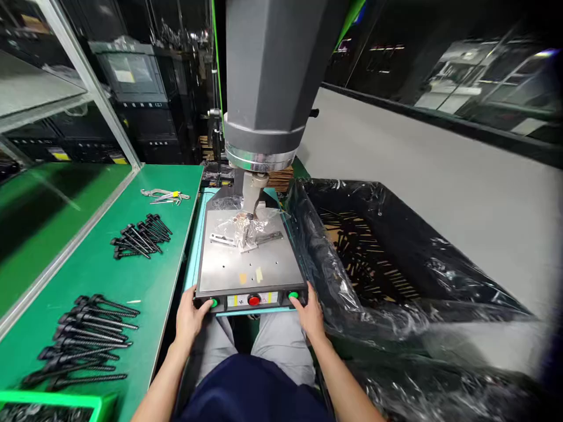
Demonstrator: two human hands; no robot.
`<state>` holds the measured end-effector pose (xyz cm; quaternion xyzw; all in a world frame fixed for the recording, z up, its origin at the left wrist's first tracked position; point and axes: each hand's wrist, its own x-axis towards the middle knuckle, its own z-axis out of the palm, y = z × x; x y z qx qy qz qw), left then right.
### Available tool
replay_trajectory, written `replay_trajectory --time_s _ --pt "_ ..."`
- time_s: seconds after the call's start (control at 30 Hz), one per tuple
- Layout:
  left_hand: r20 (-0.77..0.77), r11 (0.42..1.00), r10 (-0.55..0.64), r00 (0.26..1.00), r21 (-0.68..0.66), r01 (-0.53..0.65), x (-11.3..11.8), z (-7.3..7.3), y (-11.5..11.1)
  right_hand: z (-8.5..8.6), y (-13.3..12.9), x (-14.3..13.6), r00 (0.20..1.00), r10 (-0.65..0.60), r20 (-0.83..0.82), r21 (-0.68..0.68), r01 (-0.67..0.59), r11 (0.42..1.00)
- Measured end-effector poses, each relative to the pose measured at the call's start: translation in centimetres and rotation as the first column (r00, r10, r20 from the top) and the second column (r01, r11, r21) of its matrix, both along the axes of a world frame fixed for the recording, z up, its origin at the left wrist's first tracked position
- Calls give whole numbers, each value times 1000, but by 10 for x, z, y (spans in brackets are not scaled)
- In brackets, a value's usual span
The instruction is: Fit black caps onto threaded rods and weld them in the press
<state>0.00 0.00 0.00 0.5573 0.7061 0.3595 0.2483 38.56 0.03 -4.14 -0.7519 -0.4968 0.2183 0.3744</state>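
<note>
"Grips?"
"Left hand [189,319] and right hand [311,315]: one at each front corner of the press [268,70], thumbs at left button [213,303] and right button [293,295], both green. Finger closure: cannot tell."
"Step?"
"Apparently button-pressing; next move calls for both thumbs together, fingers clear of the plate [233,272]."
"Surface?"
"Bench [162,281], green, left: two heaps of long screws [94,328], pliers [160,192]."
"Room?"
"Bin [431,243], black-lined, right; dark crates [147,120] behind."
</note>
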Motion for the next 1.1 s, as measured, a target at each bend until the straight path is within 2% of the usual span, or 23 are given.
replay_trajectory --time_s 0.13,0.3,0.47,0.7,0.8,0.9,0.97,1.03,1.1 --pt "19 1000 28 999 -11 -28 2 0 0 -5 -1 3 1000 8 -5 18 -8 1000" --pt "42 1000 1 999 -31 0 3 3 -3 -8 -2 9 993 112 -37 36 -111 993" --pt "39 999 19 999 -38 -17 7 7 -5 -8 -3 10 992 118 -42 39 -116 992" --pt "43 999 26 999 -27 -25 7 5 -2 -14 -2 11 988 113 -104 79 -105 991" --pt "58 998 64 996 -9 -64 9 13 -3 -14 -1 14 980 105 -168 100 -89 991" --pt "46 978 108 993 176 -114 16 33 -1 1 3 16 971 42 -237 183 2 983" --pt "115 959 57 992 270 -87 26 49 7 20 9 12 969 -50 -243 269 117 956" --pt "279 965 -32 960 260 -44 38 64 23 42 19 1 960 -84 -268 327 172 929" --pt "458 979 -90 884 202 -5 53 77 45 61 33 -14 937 1 -348 332 123 935"
